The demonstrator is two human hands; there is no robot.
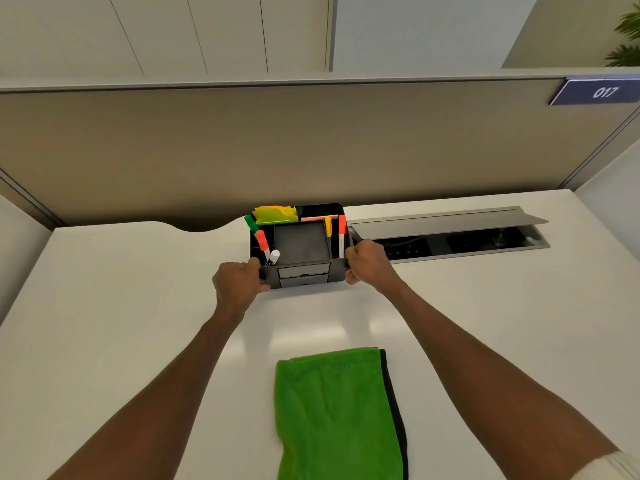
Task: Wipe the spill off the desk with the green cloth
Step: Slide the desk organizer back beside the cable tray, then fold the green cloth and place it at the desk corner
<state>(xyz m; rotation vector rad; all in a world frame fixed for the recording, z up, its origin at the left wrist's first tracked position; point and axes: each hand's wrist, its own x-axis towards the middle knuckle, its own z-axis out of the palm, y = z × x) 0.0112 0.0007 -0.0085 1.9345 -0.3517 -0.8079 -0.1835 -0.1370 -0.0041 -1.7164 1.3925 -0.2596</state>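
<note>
A folded green cloth [337, 410] with a dark edge lies on the white desk [121, 289], near the front between my forearms. Farther back stands a black desk organizer [301, 244] holding markers and coloured sticky notes. My left hand [239, 284] grips its left front corner and my right hand [369, 263] grips its right front corner. No spill shows on the desk surface.
An open cable tray [450, 240] with a raised grey lid is set into the desk right of the organizer. A beige partition [277, 147] runs behind the desk, with a blue label reading 017 [604, 92] at its top right.
</note>
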